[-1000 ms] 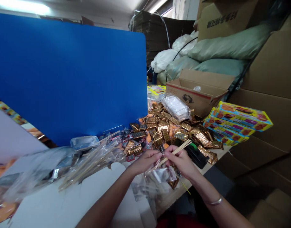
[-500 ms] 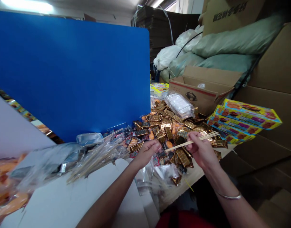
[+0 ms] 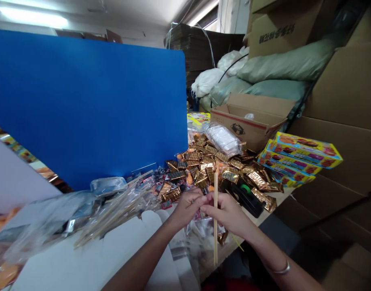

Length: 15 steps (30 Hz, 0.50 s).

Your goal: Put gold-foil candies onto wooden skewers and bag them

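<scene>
My right hand (image 3: 230, 212) is closed round a few thin wooden sticks (image 3: 216, 242), which stand nearly upright in the view. Touching its fingertips is my left hand (image 3: 187, 207), its fingers pinched together; whatever they hold is hidden. Beneath and behind both hands lies a heap of gold-wrapped packets (image 3: 207, 163) with small orange pieces (image 3: 189, 178) among them. A black tape dispenser (image 3: 249, 202) with a green core sits right of my right hand. Clear plastic packaging (image 3: 200, 232) lies below the hands.
More sticks in clear bags (image 3: 119, 210) lie to the left, over white card (image 3: 82, 258). A blue panel (image 3: 91, 109) rises behind them. At the right are stacked yellow boxes (image 3: 306, 149) and an opened cardboard carton (image 3: 246, 125). Filled sacks (image 3: 282, 64) are piled beyond.
My right hand has moved left to meet my left hand, and the sticks have swung from slanting to upright. The tape dispenser now shows where the right hand was.
</scene>
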Available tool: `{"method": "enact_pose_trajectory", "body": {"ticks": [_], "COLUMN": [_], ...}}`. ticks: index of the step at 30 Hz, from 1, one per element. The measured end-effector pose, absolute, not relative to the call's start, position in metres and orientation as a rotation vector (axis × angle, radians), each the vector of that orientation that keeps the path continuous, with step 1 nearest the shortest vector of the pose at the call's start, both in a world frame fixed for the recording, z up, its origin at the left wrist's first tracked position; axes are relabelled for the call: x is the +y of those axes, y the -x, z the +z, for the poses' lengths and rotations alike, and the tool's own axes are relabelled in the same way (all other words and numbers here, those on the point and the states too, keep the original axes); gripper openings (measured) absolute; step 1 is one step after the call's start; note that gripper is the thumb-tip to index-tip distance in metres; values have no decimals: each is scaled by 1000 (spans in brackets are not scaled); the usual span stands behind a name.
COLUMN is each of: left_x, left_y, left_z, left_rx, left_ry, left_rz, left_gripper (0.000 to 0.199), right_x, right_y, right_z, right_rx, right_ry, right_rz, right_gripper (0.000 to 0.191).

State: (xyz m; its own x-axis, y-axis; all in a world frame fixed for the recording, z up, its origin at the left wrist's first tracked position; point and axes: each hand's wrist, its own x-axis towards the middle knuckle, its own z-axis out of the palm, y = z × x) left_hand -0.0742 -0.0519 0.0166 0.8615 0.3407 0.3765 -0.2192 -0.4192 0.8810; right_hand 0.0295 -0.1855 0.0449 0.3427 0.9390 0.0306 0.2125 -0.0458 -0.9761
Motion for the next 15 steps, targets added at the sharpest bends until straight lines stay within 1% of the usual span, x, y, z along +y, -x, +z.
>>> {"method": "enact_pose_trajectory", "body": {"ticks": [2, 4, 5, 6, 7, 9, 10, 11, 14, 15], "left_x": [-53, -55, -57, -59, -62, -71, -75, -80, -90, -91], "left_y": [75, 79, 82, 85, 89, 94, 95, 95, 88, 86], "left_z": [17, 23, 27, 31, 34, 38, 37, 34, 22, 18], "left_rx": [119, 150, 159, 162, 164, 196, 230, 268, 318, 310], "left_ry": [-1940, -1933, -1924, -1926, -1945, -2017, -2050, -2068, -2030, -2001], "left_rz": [583, 548, 527, 497, 460, 397, 390, 401, 448, 453], "left_gripper": [57, 55, 50, 40, 37, 78, 90, 89, 55, 48], "right_x": [-185, -185, -186, -186, -186, -186, -186, -186, -185, -185], "right_y": [-29, -32, -35, -37, -39, -42, -43, -44, -45, -45], "right_z": [43, 38, 35, 32, 30, 26, 25, 24, 22, 21], "right_rx": [-1103, -1026, -952, -876, -808, -724, -702, -690, -672, -665], "right_ry": [1516, 1501, 1476, 1442, 1409, 1364, 1351, 1338, 1285, 1268], "right_rz": [800, 860, 905, 940, 955, 946, 940, 934, 921, 922], "right_gripper": [23, 25, 27, 30, 32, 35, 36, 36, 36, 36]}}
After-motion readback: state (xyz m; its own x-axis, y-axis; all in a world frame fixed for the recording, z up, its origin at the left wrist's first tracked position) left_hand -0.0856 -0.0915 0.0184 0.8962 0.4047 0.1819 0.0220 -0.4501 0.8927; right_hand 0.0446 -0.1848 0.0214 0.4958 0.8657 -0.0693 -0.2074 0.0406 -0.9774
